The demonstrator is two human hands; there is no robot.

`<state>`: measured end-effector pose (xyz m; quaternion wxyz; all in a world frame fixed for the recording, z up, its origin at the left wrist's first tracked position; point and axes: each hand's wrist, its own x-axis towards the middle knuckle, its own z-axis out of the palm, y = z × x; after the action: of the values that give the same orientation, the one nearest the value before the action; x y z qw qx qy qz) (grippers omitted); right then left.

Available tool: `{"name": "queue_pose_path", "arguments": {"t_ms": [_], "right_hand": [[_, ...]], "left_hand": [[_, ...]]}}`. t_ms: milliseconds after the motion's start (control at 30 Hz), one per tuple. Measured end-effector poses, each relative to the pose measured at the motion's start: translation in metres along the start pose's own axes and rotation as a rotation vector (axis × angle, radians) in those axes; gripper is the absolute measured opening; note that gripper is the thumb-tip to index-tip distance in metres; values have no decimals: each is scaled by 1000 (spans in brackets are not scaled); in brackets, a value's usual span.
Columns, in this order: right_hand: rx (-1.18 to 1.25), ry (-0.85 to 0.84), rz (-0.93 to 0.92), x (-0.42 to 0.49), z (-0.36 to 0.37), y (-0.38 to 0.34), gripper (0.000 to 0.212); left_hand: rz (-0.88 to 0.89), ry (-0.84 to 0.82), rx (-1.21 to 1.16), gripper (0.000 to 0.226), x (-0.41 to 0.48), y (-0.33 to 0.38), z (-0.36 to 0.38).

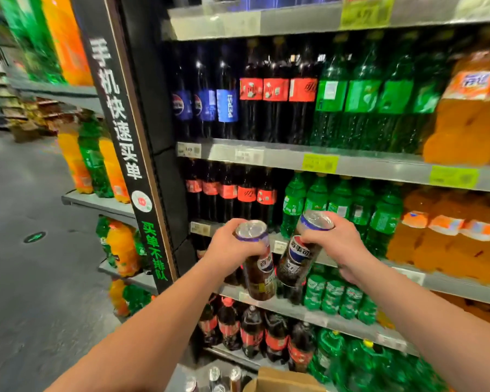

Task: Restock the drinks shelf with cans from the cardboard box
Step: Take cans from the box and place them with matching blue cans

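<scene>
Drinks shelf (309, 161) fills the frame from 12 to 4 o'clock; tiers packed with cola, green and orange bottles, price rails along each edge. Picture blurred, so labels and gaps are hard to read.

Cardboard box (283, 380) at 6 o'clock, low edge of view, flap up; a few can tops show just beside it at 7 o'clock.

Left hand (229, 247), centre frame, fingers wrapped around the upper part of a dark cola can (259, 267), can tilted with its base toward 5 o'clock. Right hand (338, 239), just toward 3 o'clock from it, closed the same way around a second can (301, 250), base tilted toward 7 o'clock. The two can bases sit very near each other, possibly touching; cannot tell.

Risks, as I judge them:
- Both hands loaded: no free hand to steady neighbours or clear a slot.
- No open slot visible in front of the cans; pushing in could topple the bottles behind the rail.
- Grip is high on each can, so a knock between bases or against the shelf lip could lever one loose.
- A dropped can would land on or near the box.
</scene>
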<state>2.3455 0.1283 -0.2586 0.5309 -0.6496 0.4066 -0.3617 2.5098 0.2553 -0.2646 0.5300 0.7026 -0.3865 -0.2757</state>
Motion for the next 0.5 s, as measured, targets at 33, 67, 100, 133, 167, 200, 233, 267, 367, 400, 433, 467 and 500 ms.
{"name": "queue_pose_path", "arguments": {"t_ms": [33,67,100,133,167,200,233,267,367,400,433,467,500], "right_hand": [[38,4,-13,-1,0,-11,38],[68,10,-24,-3,0,-22,38],[92,13,-40,-4,1,-34,38],[110,14,-57,-5,2,-45,36],[128,15,-74,-6,2,-55,33],[151,13,-94,-7,3,-65,30],[177,7,-116,-8,4,-74,26],[201,0,-136,-9,5,-83,23],[260,-29,-179,-9,9,-105,19],[278,-36,-190,-9,10,-112,19],[295,-39,-197,-7,11,-118,19],[311,-43,-198,-5,13,-124,19],[323,-45,-197,-3,14,-129,18]], "left_hand": [[16,-10,-45,37,-3,8,-3],[33,-15,-90,35,-6,16,-5],[52,-9,-137,35,-8,24,-8],[68,3,-183,35,-10,31,-10],[78,19,-220,37,-11,39,-13],[89,36,-250,37,-12,47,-15],[102,52,-270,36,-12,55,-17],[117,66,-281,35,-11,62,-20],[145,98,-302,33,-5,81,-30],[152,108,-308,33,-2,87,-33],[150,118,-314,34,0,92,-37],[142,126,-324,36,3,97,-40],[137,133,-332,38,6,102,-43]]}}
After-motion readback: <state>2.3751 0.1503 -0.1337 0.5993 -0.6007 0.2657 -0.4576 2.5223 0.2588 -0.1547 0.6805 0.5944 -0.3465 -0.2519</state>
